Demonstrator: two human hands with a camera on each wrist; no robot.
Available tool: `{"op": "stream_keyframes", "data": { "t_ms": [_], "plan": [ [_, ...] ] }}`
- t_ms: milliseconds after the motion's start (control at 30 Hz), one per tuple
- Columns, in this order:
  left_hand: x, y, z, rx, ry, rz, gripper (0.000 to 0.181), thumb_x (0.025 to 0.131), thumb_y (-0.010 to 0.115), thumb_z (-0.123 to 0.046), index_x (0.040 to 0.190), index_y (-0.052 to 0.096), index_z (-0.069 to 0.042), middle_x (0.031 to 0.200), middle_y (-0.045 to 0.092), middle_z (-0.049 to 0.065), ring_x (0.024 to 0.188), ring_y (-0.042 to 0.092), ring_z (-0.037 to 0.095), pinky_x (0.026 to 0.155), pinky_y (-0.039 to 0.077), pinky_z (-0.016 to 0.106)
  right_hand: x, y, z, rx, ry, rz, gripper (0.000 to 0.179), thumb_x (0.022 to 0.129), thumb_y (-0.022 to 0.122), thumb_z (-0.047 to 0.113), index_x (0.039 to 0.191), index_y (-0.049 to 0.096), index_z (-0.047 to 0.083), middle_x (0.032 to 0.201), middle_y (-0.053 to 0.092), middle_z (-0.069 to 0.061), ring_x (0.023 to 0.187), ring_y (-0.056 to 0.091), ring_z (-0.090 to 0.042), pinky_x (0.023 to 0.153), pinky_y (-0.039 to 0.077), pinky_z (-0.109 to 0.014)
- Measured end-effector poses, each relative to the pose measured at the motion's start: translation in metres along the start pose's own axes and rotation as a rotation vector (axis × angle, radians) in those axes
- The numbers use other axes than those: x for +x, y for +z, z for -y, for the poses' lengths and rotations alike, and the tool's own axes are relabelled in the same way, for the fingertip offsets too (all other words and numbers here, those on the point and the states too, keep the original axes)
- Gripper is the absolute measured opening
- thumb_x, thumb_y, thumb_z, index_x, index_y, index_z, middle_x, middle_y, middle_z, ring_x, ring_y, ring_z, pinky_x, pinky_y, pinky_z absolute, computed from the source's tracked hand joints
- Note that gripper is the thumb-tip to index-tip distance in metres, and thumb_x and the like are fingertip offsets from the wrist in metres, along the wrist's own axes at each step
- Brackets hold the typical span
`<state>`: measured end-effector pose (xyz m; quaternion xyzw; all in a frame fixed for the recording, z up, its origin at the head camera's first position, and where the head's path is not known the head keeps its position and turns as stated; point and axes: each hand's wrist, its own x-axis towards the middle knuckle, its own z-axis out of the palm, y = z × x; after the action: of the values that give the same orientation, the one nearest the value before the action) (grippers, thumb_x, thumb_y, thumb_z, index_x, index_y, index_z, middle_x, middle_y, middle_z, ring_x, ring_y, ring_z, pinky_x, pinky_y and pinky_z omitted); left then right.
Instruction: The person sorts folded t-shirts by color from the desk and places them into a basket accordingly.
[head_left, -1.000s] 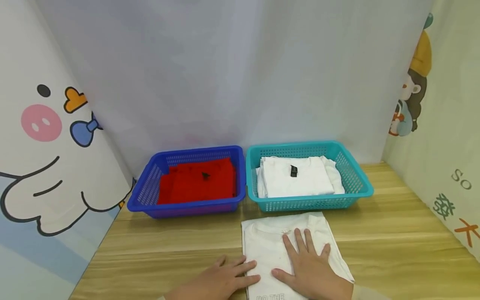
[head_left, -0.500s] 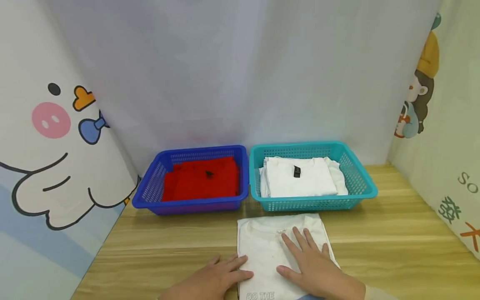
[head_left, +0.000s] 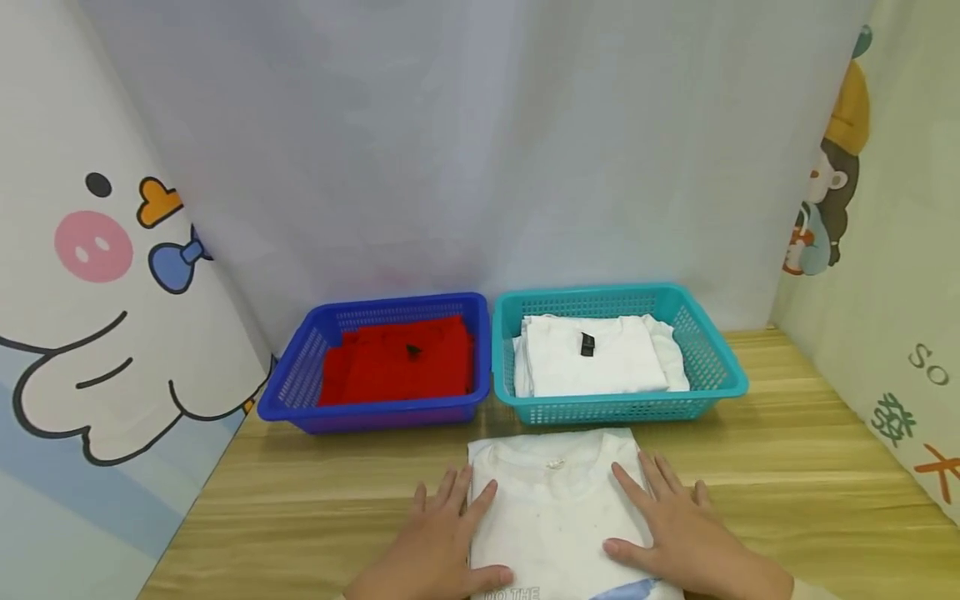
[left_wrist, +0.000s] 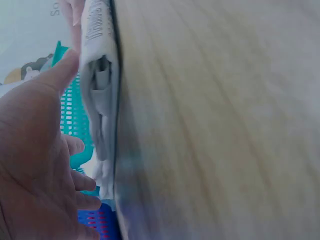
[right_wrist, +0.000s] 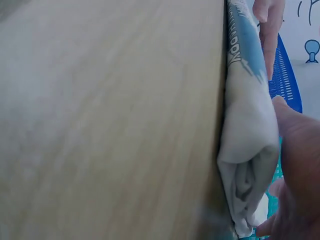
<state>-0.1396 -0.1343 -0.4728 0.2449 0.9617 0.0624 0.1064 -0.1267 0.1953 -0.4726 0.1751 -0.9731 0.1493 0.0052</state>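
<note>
A white T-shirt (head_left: pixel 558 521), folded into a flat block, lies on the table with its collar toward the baskets. It bears lettering and a blue print near its front. My left hand (head_left: pixel 435 542) rests along the shirt's left edge with fingers spread and thumb over the cloth. On the opposite edge lies my right hand (head_left: pixel 682 533), likewise spread, its thumb and forefinger over the shirt. Layered folds show at the side of the shirt (left_wrist: pixel 102 95) in the left wrist view. In the right wrist view the rolled fold of the shirt (right_wrist: pixel 250 125) stands beside my right hand (right_wrist: pixel 302 170).
Behind the shirt stand two plastic baskets side by side. The blue basket (head_left: pixel 375 410) holds folded red clothes (head_left: pixel 405 367), and the teal basket (head_left: pixel 622 408) holds folded white clothes (head_left: pixel 600 358). A grey-white curtain (head_left: pixel 450 150) hangs behind, with printed panels at both sides of the wooden table (head_left: pixel 300 500).
My right hand has moved from the middle of the shirt to its right edge. My left hand has turned, its fingers now pointing toward the baskets along the left edge.
</note>
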Motion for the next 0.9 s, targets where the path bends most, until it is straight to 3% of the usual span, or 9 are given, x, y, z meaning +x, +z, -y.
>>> {"op": "stream_keyframes", "data": {
  "t_ms": [200,500,633,767,900],
  "plan": [
    [0.007,0.006,-0.004,-0.047,-0.054,0.073,0.105,0.068,0.036,-0.091,0.153,0.025,-0.031,0.16,0.014,0.012,0.144,0.016,0.037,0.104,0.014,0.072,-0.001,0.007,-0.003,0.026,0.036,0.076,0.095,0.079,0.043,0.082,0.152,0.032,0.021,0.156,0.017,-0.023,0.139,0.019,-0.049,0.088,0.014,-0.084],
    [0.008,0.004,-0.007,-0.077,-0.058,0.066,0.103,0.069,0.037,-0.09,0.153,0.024,-0.032,0.16,0.012,0.012,0.144,0.016,0.037,0.106,0.015,0.07,-0.003,0.006,-0.004,0.036,0.052,0.076,0.095,0.079,0.043,0.082,0.152,0.033,0.021,0.153,0.02,-0.029,0.139,0.02,-0.049,0.09,0.015,-0.083],
    [0.008,0.006,-0.006,-0.101,-0.081,0.075,0.103,0.069,0.04,-0.089,0.153,0.026,-0.031,0.158,0.015,0.017,0.142,0.016,0.042,0.107,0.015,0.068,-0.002,0.008,-0.004,0.038,0.06,0.097,0.097,0.078,0.042,0.082,0.152,0.032,0.02,0.151,0.023,-0.031,0.138,0.02,-0.049,0.091,0.015,-0.081],
    [0.005,0.005,-0.007,-0.116,-0.093,0.076,0.103,0.071,0.043,-0.087,0.153,0.029,-0.027,0.155,0.02,0.024,0.14,0.018,0.047,0.108,0.02,0.064,-0.001,0.009,-0.003,0.043,0.051,0.095,0.098,0.079,0.042,0.082,0.151,0.034,0.017,0.15,0.025,-0.031,0.138,0.022,-0.049,0.094,0.017,-0.079],
    [0.002,0.002,-0.011,-0.13,-0.071,0.086,0.099,0.075,0.047,-0.083,0.152,0.032,-0.023,0.153,0.025,0.024,0.139,0.023,0.045,0.107,0.026,0.062,-0.001,0.009,0.0,0.063,0.049,0.097,0.098,0.078,0.045,0.082,0.149,0.037,0.015,0.147,0.03,-0.031,0.135,0.028,-0.048,0.095,0.021,-0.077]
  ]
}}
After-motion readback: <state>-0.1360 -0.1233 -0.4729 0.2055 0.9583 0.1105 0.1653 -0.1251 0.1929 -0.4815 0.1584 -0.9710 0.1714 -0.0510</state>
